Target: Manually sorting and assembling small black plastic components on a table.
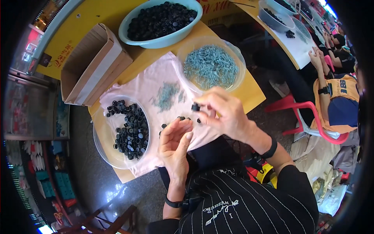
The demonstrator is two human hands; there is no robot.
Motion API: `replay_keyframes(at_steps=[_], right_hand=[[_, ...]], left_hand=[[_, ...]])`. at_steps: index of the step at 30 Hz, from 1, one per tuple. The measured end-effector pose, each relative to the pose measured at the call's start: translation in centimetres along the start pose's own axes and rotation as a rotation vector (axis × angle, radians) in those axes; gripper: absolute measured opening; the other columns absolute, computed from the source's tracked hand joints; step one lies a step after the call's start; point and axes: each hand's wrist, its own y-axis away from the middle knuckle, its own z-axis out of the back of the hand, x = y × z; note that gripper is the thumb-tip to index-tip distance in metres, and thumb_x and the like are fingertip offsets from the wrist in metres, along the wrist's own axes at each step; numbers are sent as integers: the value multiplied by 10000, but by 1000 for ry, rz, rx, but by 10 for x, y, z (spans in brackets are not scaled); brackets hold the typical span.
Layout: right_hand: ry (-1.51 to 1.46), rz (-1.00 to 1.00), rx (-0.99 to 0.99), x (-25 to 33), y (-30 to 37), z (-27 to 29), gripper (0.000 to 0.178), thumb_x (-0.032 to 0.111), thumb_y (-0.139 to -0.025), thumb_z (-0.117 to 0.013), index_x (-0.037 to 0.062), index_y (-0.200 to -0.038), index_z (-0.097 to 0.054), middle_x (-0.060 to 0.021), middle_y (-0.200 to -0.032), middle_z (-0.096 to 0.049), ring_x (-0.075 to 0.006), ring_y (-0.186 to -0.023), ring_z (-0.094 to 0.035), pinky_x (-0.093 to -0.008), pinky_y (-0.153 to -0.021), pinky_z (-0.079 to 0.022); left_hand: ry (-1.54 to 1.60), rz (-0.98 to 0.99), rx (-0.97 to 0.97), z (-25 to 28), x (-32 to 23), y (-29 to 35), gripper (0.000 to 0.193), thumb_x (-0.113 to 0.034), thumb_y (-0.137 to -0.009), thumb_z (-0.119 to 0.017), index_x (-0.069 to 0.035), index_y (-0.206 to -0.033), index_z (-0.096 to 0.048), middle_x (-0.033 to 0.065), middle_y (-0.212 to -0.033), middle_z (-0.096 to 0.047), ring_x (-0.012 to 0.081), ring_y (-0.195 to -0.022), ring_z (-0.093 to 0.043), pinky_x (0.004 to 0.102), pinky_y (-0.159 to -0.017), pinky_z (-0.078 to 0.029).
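Between the thumb and fingers of my right hand (226,113) is a small black plastic cap (195,106), raised above the pink cloth (146,82). My left hand (175,144) is cupped just below and to the left, palm up, thumb apart from the curved fingers; nothing shows in the palm. A few more black caps (163,126) lie on the cloth by its fingertips, partly hidden. A loose heap of small blue-green pins or springs (166,95), too fine to tell which, is spread on the cloth beyond both hands.
Left of my hands stands a clear round tray (102,146) of black caps. A clear bowl (240,78) of blue-green pieces, a pale blue basin (156,43) heaped with black caps and a cardboard box (95,66) line the far side. Right, a person sits by a red chair (315,113).
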Motion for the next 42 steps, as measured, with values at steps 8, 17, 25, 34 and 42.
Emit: replay_keyframes(at_steps=[8,17,25,34,42], right_hand=[[356,197,-286,-67,-130,14,211,159,-843,-698,22,-997,-656,-90,-817,-623,-183,-658,-590,-292,-605,-476],[494,-103,-192,-118,-183,-9,354,276,-859,-649,24,-1104,-612,-221,-1080,-625,-364,-967,-619,-432,-838,-501],[247,-7,-84,-43,-86,11,180,169,-859,-658,5,-932,-656,-132,-828,-654,-294,-737,-647,-361,-681,-500],[-662,-709,257,-3,40,3,198,161,-961,-581,-10,-1020,-660,-44,-855,-653,-92,-727,-590,-238,-613,-493],[-1301,-902,217,-13,55,0,244,196,-942,-628,5,-1091,-654,-30,-915,-663,-63,-782,-611,-196,-638,-512]], left_hand=[[-658,-187,-60,14,-9,-9,252,58,-803,-704,15,-1048,-666,113,-1022,-662,197,-906,-631,303,-832,-499],[-1283,-491,192,-6,9,-20,264,-34,-722,-762,-59,-979,-704,85,-1097,-626,293,-1001,-528,384,-862,-441],[-1363,-536,210,-4,21,-26,235,-58,-715,-759,-56,-940,-693,82,-1070,-614,286,-996,-527,394,-867,-432],[-1074,-597,94,-3,4,-12,264,-24,-694,-782,-70,-943,-709,74,-981,-636,254,-929,-559,354,-805,-442],[-992,-560,221,-2,-1,-15,288,-42,-736,-764,-78,-1018,-717,85,-996,-636,252,-932,-569,344,-794,-454]])
